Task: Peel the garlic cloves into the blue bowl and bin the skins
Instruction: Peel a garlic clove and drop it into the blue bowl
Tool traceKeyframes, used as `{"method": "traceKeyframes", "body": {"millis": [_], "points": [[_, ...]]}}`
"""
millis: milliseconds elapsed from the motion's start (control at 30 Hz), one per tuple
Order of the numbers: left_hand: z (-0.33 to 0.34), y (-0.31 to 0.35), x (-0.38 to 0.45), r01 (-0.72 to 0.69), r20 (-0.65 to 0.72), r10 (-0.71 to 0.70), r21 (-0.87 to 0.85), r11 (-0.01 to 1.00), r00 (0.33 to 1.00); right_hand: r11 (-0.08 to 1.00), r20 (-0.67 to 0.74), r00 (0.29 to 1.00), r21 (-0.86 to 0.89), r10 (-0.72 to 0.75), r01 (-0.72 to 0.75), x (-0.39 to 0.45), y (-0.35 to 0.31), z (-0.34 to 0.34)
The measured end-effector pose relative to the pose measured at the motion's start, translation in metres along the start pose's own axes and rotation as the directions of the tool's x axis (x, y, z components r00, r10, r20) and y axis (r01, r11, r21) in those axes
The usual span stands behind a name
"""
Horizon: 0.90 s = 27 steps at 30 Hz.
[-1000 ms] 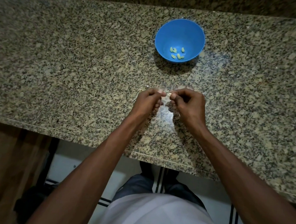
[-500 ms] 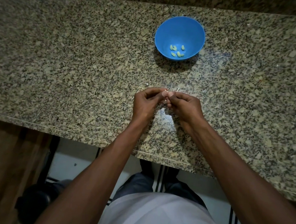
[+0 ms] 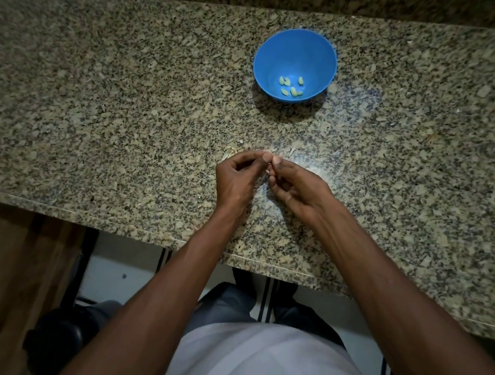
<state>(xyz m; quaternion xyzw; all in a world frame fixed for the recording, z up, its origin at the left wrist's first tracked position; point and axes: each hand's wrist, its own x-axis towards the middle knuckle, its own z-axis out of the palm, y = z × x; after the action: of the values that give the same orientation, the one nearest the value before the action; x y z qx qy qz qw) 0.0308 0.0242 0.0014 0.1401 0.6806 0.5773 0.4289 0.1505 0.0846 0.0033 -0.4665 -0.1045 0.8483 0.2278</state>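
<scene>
Both hands meet over the middle of the surface (image 3: 123, 114), fingertips pinched together on one small clove (image 3: 269, 166), which is mostly hidden, so whether its skin is half off is hard to say. Left hand (image 3: 238, 176) has fingers curled, thumb and forefinger nipping the clove's left end; right hand (image 3: 297, 190) pinches the other end, remaining fingers loosely bent under. Both grips are clenched on the clove, neither released. The clove sits just above the surface, well short of the bowl (image 3: 317, 51). Handling judgement: clove is tiny, very light and firm but bruisable, and likely slick once bare; skin is papery, thin, tears in flakes and tends to cling to fingers. Best taken at the two tips, nail under the skin edge at the root end, peeling lengthwise; squeezing hard could shoot it out of the pinch. Bowl is round, smooth blue plastic by the look of it, deep sided, standing upright further back and slightly right of the hands. It holds five or so peeled cloves (image 3: 291, 86), pale yellow-green, small, oval and glossy, clustered at the bottom. Pale skins (image 3: 231, 150) lie on the surface just beyond the fingertips, a few wispy curled flakes, light enough to drift off. Surface is polished speckled granite, hard, flat and reflective under the lamp spot. No bin is in view.
</scene>
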Motion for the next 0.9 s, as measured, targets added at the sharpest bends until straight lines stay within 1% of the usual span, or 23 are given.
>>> {"method": "traceKeyframes", "body": {"millis": [67,100,167,200,267,300,333,400,467,533,633,900], "points": [[-0.006,-0.001,0.000,-0.005,0.023,0.003,0.062,0.998,1.000,0.996,0.006,1.000,-0.086,0.004,-0.004,-0.001,-0.003,-0.002],[-0.010,-0.001,0.001,-0.001,0.046,-0.003,0.095,0.995,0.999,0.986,-0.001,1.000,-0.165,-0.011,0.011,0.000,-0.003,-0.004],[-0.018,0.002,0.006,0.008,0.110,-0.026,0.159,0.987,0.994,0.937,0.005,0.994,-0.333,-0.110,0.106,0.002,-0.004,-0.010],[-0.021,0.003,0.008,0.010,0.143,-0.037,0.185,0.983,0.989,0.889,0.032,0.981,-0.418,-0.192,0.188,0.003,-0.005,-0.012],[-0.024,0.006,0.012,0.020,0.188,-0.059,0.202,0.979,0.980,0.732,0.139,0.929,-0.581,-0.342,0.356,0.005,-0.006,-0.013],[-0.024,0.007,0.015,0.042,0.199,-0.081,0.194,0.980,0.977,0.657,0.187,0.902,-0.630,-0.389,0.414,0.006,-0.006,-0.011],[-0.024,0.009,0.017,0.066,0.207,-0.103,0.180,0.981,0.973,0.614,0.208,0.883,-0.652,-0.420,0.445,0.006,-0.006,-0.008],[-0.022,0.010,0.024,0.099,0.210,-0.130,0.154,0.983,0.969,0.596,0.194,0.860,-0.648,-0.472,0.474,0.007,-0.006,-0.002],[-0.018,0.013,0.028,0.097,0.195,-0.126,0.152,0.984,0.973,0.579,0.173,0.829,-0.640,-0.531,0.505,0.011,-0.005,0.001],[-0.014,0.017,0.030,0.067,0.188,-0.097,0.158,0.985,0.977,0.571,0.156,0.807,-0.631,-0.570,0.525,0.014,-0.004,0.003],[-0.010,0.016,0.033,-0.006,0.203,-0.031,0.178,0.984,0.979,0.588,0.124,0.795,-0.608,-0.594,0.534,0.018,-0.001,0.006],[-0.007,0.011,0.042,-0.124,0.203,0.060,0.321,0.939,0.977,0.624,0.039,0.772,-0.563,-0.634,0.541,0.020,0.008,0.013]]}}
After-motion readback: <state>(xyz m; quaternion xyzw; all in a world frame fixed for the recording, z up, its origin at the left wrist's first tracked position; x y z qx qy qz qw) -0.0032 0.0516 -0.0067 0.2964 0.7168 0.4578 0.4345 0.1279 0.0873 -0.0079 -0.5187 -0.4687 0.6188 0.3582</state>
